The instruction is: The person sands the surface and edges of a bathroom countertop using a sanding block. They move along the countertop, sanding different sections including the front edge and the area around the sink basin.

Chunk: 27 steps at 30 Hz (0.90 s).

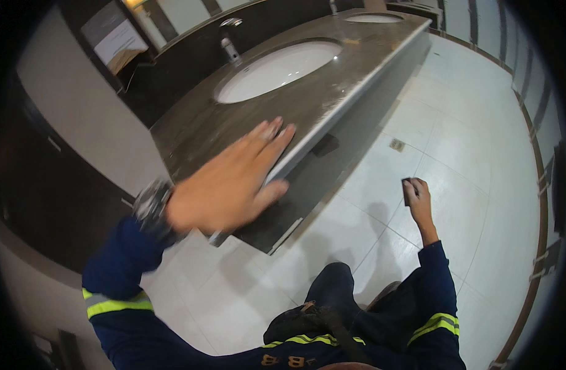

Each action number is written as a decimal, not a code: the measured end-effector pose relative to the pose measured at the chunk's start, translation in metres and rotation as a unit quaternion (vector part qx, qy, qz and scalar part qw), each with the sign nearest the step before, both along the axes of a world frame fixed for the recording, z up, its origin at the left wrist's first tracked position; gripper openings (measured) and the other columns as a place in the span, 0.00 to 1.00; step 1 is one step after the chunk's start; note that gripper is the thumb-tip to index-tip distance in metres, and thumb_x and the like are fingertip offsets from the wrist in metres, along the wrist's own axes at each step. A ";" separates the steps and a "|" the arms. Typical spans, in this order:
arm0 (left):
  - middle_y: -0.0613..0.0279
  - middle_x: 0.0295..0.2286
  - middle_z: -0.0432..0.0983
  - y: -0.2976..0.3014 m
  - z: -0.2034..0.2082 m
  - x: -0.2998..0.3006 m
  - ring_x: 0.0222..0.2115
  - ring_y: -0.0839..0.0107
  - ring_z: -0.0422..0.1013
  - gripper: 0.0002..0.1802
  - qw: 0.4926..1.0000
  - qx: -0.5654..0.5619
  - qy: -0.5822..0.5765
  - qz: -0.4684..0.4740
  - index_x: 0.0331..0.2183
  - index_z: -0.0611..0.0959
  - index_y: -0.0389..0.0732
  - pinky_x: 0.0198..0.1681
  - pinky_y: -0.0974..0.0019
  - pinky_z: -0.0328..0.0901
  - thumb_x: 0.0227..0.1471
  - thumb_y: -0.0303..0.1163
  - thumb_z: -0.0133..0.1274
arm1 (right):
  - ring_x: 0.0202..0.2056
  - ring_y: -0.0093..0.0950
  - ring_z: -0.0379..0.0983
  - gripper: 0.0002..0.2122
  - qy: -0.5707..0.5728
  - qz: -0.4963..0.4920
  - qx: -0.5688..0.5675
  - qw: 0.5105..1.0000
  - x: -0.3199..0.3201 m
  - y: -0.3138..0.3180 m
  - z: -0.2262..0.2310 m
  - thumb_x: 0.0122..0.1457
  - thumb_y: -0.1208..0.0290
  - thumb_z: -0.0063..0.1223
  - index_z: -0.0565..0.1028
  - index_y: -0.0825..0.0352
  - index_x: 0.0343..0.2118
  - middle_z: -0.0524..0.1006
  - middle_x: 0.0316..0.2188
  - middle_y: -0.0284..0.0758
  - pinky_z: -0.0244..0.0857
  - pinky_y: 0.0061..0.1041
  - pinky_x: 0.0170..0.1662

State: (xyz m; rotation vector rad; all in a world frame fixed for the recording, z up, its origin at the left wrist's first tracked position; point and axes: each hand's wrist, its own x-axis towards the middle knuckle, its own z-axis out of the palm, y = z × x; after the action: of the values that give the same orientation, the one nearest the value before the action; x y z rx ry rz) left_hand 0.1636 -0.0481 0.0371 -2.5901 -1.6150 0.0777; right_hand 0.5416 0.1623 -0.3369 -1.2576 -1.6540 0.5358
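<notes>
While the left hand (227,179) is stretched flat over the near end of the dark bench (196,129), thumb out to the side and nothing in its grip that I can see, the right hand (419,200) is off to the other side above the white tiled floor (461,148), fingers closed around a small dark block (406,192). Honestly the left one's a bit blurry, so I can't tell if the palm is really touching the top or just sitting slightly above it. The block is well apart from the bench, out over open tile, and that's the bit I'd worry about: it looks held by the fingertips, so a loose pinch could drop it straight on the floor, and the floor drain (397,145) is near there too. There's also a whitish smear (331,110) along the front edge of the bench; if that's dust or damp, a hand leaning on it could skid. Further along, the oval basin (280,73) sits below its chrome faucet (230,49), and a careless sweep that way could push grit into it. Oh, and the chunky wristwatch (152,206) could scrape the bench's corner if that wrist dips too low.
</notes>
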 end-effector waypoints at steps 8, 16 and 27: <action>0.31 0.68 0.53 0.251 -0.005 0.099 0.72 0.42 0.46 0.54 0.981 0.149 0.054 0.109 0.72 0.55 0.36 0.73 0.50 0.49 0.62 0.67 0.48 | 0.52 0.43 0.73 0.17 0.003 0.062 -0.018 0.998 -0.025 -0.024 0.042 0.65 0.58 0.59 0.82 0.69 0.45 0.75 0.49 0.46 0.69 0.36 0.55; 0.37 0.65 0.64 0.207 0.041 0.067 0.66 0.47 0.61 0.57 0.973 0.172 -0.102 -0.118 0.67 0.67 0.33 0.70 0.55 0.55 0.53 0.67 0.61 | 0.45 0.25 0.73 0.22 0.268 0.046 -0.145 0.951 0.041 -0.011 0.022 0.71 0.51 0.51 0.80 0.71 0.47 0.78 0.41 0.35 0.65 0.25 0.53; 0.32 0.67 0.56 0.055 0.018 -0.023 0.70 0.43 0.54 0.64 0.984 -0.004 -0.090 0.154 0.70 0.62 0.35 0.72 0.50 0.50 0.47 0.71 0.64 | 0.55 0.29 0.72 0.31 0.402 0.246 -0.117 0.874 -0.005 -0.036 0.111 0.67 0.54 0.51 0.66 0.70 0.67 0.74 0.58 0.38 0.68 0.32 0.59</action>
State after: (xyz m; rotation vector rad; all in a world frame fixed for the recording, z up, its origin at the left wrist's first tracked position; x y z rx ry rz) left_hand 0.1406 0.0069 0.0547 -2.3902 -2.0697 -0.1338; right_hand 0.5367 0.1261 -0.2260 -0.5880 -1.1726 1.3940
